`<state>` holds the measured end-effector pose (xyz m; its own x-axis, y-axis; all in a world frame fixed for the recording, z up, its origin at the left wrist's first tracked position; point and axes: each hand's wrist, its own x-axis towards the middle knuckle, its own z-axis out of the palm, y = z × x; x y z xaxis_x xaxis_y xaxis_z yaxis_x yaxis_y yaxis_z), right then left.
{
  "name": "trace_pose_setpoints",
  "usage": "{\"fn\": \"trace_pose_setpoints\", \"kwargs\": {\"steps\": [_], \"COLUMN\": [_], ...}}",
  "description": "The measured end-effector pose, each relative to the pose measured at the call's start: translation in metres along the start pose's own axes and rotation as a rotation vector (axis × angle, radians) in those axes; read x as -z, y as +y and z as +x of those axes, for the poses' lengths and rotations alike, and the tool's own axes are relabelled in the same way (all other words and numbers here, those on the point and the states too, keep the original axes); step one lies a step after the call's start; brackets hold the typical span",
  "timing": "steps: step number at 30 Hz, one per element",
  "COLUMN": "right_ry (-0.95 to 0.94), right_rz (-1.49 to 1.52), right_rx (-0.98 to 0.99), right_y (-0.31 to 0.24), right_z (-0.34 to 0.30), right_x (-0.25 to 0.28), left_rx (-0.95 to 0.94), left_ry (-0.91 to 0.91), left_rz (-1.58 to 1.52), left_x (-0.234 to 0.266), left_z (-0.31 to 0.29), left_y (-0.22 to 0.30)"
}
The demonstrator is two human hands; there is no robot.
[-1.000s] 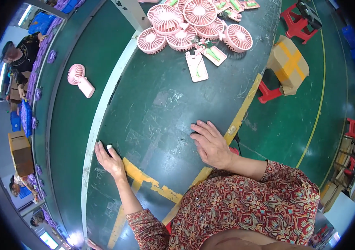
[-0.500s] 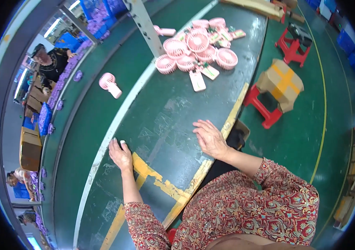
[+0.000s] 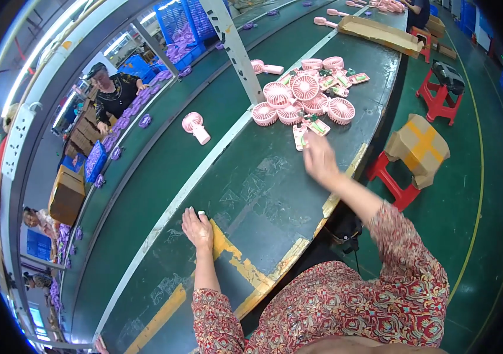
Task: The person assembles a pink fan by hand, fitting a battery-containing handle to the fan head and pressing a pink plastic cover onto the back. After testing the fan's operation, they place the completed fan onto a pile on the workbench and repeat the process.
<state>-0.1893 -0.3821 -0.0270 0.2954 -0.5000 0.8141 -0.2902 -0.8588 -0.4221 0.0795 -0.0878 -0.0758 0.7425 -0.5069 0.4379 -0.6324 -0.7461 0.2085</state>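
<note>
My left hand [image 3: 198, 230] rests on the green work table [image 3: 245, 203] beside its white edge strip, fingers stretched out and holding nothing. Something white covers its thumb tip. My right hand [image 3: 321, 159] reaches to the near side of a pile of pink handheld fans [image 3: 305, 87]. Its fingertips overlap a pale pink fan handle [image 3: 300, 137] whose inside shows; motion blur hides whether they grip it. Another opened handle [image 3: 317, 126] with green parts lies just beyond. The fans have round ribbed heads, and several handles in the pile are opened.
A lone pink fan [image 3: 195, 127] lies on the green conveyor [image 3: 151, 177] to the left. A metal post [image 3: 233, 53] stands beside the pile. A cardboard tray [image 3: 375, 34] lies farther up the table. On the right, a carton [image 3: 419, 147] sits on a red stool [image 3: 396, 183]. A co-worker [image 3: 115, 94] works across the conveyor.
My right hand has moved forward from the bare table to the near handles of the fan pile. The view has shifted; my left hand still lies on the table.
</note>
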Motion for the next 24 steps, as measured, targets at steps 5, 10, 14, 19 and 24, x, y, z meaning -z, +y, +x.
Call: {"fn": "trace_pose_setpoints", "kwargs": {"steps": [5, 10, 14, 19, 24], "right_ry": [-0.198, -0.372, -0.322, -0.477, -0.726], "right_rz": [-0.226, -0.258, -0.072, 0.294, 0.356], "right_rx": [-0.211, -0.453, -0.298, 0.011, 0.243], "right_y": [0.083, 0.073, 0.008, -0.082, -0.147], "right_z": [0.065, 0.065, 0.054, -0.013, -0.073], "right_x": [-0.052, -0.071, -0.047, -0.029, -0.004], "left_rx": [0.015, 0.051, 0.035, 0.043, 0.273], "left_ry": [0.020, -0.017, 0.028, 0.038, -0.032], "left_rz": [0.038, -0.004, 0.015, -0.059, -0.777], "left_x": [0.011, 0.013, 0.014, 0.017, 0.031], "left_z": [-0.022, -0.034, -0.038, -0.037, -0.053], "left_y": [0.017, 0.017, 0.007, 0.004, 0.015]}}
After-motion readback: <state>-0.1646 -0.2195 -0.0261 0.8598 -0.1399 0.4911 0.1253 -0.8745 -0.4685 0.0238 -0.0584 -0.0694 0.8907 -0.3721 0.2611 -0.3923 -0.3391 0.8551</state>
